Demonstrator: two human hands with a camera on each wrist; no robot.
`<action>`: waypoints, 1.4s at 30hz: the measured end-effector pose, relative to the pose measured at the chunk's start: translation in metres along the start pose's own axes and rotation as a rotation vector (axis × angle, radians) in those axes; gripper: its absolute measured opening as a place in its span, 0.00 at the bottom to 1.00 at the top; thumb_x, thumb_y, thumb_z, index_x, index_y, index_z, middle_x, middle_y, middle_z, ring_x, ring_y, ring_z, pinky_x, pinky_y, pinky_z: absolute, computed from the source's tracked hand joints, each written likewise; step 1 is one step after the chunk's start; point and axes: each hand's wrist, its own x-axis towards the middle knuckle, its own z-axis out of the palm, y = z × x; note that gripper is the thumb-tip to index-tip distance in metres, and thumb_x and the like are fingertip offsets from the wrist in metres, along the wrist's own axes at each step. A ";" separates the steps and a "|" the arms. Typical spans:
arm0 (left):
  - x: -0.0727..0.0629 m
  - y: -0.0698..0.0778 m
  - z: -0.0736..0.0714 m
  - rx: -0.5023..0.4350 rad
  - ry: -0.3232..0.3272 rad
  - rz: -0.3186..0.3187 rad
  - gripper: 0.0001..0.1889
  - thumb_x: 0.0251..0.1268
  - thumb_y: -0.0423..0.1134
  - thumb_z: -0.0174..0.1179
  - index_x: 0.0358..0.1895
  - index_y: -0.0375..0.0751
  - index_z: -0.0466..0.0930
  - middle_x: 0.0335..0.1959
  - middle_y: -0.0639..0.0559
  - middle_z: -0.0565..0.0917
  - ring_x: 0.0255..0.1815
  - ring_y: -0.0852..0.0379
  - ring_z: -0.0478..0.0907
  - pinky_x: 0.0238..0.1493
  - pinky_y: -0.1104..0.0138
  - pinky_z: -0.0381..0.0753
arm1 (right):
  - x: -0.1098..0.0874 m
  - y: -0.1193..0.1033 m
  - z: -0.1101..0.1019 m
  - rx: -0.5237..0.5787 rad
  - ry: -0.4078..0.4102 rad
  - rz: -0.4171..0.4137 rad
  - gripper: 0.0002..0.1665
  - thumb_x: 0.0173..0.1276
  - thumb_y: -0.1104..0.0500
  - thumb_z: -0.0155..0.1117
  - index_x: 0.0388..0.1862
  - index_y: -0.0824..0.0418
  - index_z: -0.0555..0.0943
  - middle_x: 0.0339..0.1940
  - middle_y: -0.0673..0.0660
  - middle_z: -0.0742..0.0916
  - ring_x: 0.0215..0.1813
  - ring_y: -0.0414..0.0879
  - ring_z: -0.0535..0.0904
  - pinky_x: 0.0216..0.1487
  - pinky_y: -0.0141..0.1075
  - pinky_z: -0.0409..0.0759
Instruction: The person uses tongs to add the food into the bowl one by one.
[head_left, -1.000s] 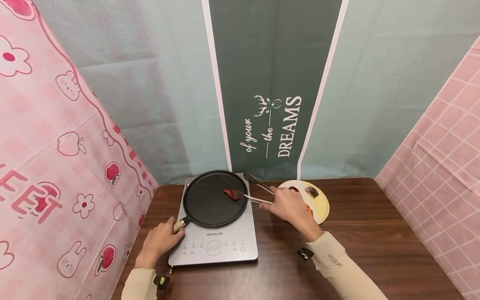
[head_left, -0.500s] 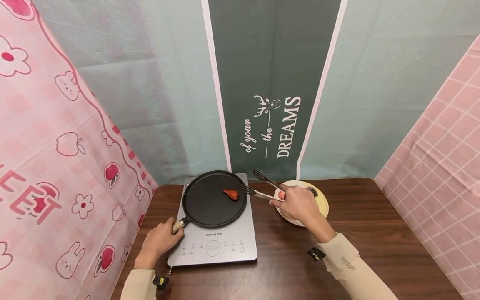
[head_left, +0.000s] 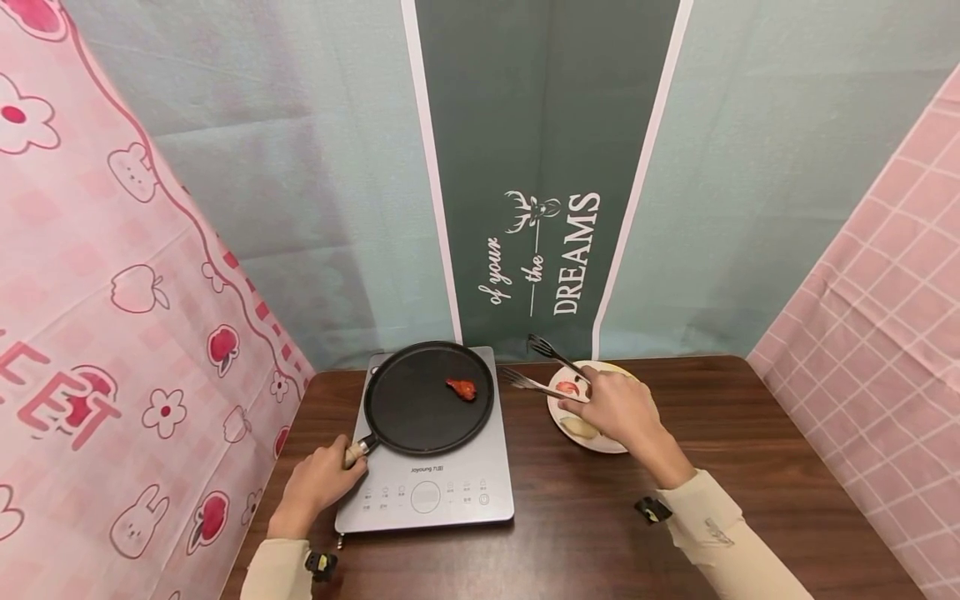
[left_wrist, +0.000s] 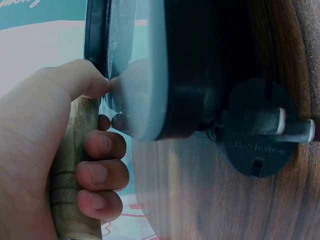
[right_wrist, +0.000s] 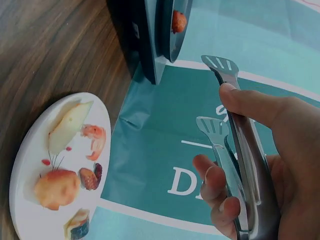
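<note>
My left hand (head_left: 322, 479) grips the wooden handle (left_wrist: 75, 130) of a black flat frying pan (head_left: 420, 421). The pan sits on a silver induction cooker (head_left: 480, 475). On its right half lies a reddish-orange piece of food (head_left: 461, 389), shaped like a small drumstick. My right hand (head_left: 621, 408) holds metal tongs (right_wrist: 245, 150) with slotted ends, the arms apart and nothing between them. The tongs point left, between pan and plate. Beneath this hand is a white plate (right_wrist: 25, 175), partly hidden in the head view. It bears a pale wedge (right_wrist: 70, 125), a shrimp-like piece (right_wrist: 95, 140) and several brownish pieces.
The dark wooden table (head_left: 750, 467) extends to the right of the plate. Behind it hangs a green cloth (head_left: 540, 125) with white lettering; pink cloths stand at both sides. A black plug (left_wrist: 255, 135) with metal prongs lies beside the cooker in the left wrist view.
The right hand has drawn the tongs back rightward from over the pan, leaving the reddish piece lying there. More of the plate's left side now shows. The left hand stays on the handle.
</note>
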 end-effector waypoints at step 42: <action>-0.001 0.002 -0.001 0.002 0.012 0.006 0.15 0.70 0.49 0.62 0.38 0.42 0.70 0.22 0.49 0.72 0.23 0.50 0.70 0.27 0.55 0.69 | -0.021 0.070 -0.005 -0.025 -0.105 0.154 0.36 0.67 0.35 0.71 0.57 0.63 0.85 0.29 0.63 0.87 0.30 0.62 0.83 0.25 0.54 0.75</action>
